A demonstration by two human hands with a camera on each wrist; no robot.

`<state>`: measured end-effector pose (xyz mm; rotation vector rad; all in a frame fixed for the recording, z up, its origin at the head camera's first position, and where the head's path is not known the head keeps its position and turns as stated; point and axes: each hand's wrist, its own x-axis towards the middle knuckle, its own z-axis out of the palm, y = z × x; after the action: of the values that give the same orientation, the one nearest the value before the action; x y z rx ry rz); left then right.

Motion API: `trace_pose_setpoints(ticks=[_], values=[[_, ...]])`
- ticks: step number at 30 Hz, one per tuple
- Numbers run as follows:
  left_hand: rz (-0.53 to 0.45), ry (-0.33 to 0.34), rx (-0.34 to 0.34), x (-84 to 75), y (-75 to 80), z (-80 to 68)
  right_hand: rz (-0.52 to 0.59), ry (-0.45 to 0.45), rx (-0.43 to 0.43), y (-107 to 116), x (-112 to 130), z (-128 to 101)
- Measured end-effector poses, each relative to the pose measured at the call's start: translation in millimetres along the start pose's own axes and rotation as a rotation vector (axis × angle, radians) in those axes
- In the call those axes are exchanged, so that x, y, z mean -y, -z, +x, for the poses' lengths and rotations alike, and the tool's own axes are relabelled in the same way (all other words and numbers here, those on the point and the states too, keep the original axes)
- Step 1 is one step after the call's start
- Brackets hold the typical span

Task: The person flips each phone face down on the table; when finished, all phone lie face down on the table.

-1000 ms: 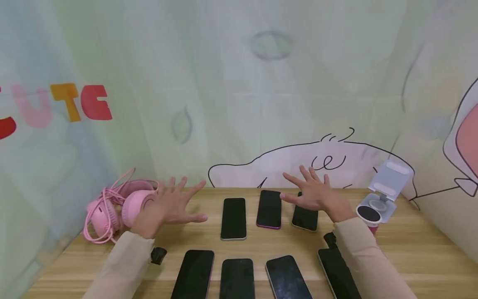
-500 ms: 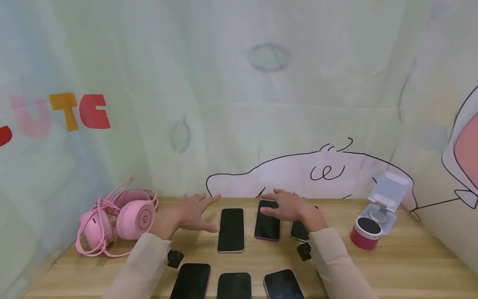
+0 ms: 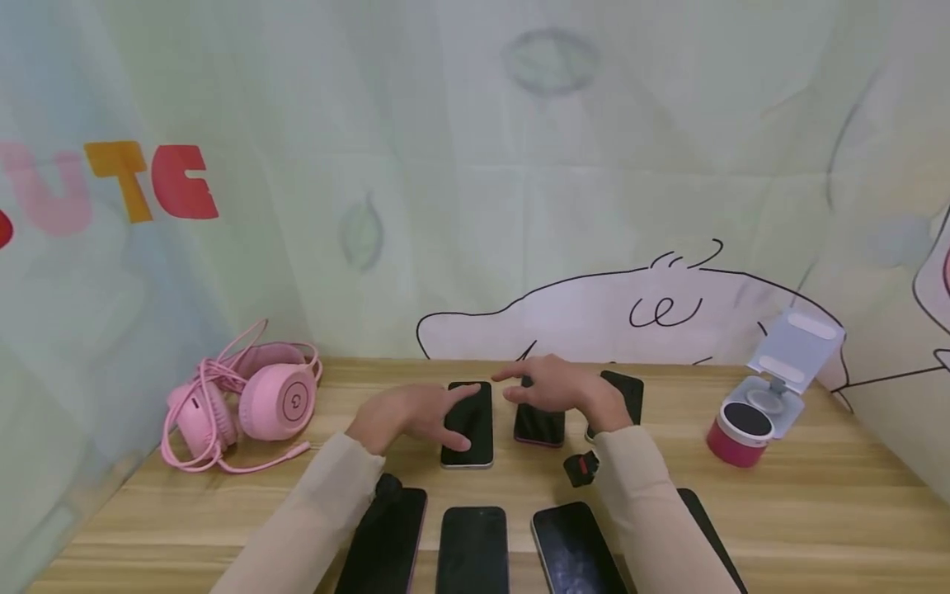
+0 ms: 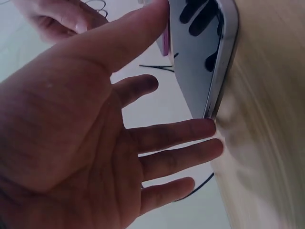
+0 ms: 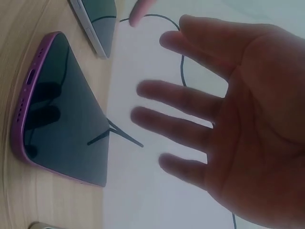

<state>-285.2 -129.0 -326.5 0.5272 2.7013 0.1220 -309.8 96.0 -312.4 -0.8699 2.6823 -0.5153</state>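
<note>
Wooden table [image 3: 816, 511] holds rows of dark phones (all face up). Pink headphones [image 3: 245, 404] lie far left. Left hand [image 3: 404, 412] hovers flat, fingers spread, over the silver phone [image 3: 467, 425]. Right hand [image 3: 552, 388], its grip also apart, hovers over the purple phone [image 3: 538, 425] just beside it.

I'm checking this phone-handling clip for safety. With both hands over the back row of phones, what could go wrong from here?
The left hand and right hand hover spread over neighbouring phones: the silver-edged phone and the purple-edged phone. With no grip yet, a finger might nudge one into the other. The sleeves also pass over the front-row phone, so a forearm could drag it.
</note>
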Motion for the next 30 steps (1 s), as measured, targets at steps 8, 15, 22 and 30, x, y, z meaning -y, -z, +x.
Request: trace_pose_setpoints(ticks=[8, 15, 22, 30], values=[[0.041, 0.058, 0.029, -15.2, 0.5, -0.1, 0.082, 0.032, 0.049, -2, 0, 4], [0.085, 0.111, 0.081, -28.8, -1.7, -2.3, 0.170, -0.007, 0.142, -13, 0, 11], [0.205, 0.109, 0.063, -37.7, -7.5, -0.1, 0.231, -0.004, 0.178, -13, 1, 12], [0.287, 0.080, 0.049, -39.8, -6.5, 6.1, 0.313, -0.029, 0.154, -17, -3, 15]])
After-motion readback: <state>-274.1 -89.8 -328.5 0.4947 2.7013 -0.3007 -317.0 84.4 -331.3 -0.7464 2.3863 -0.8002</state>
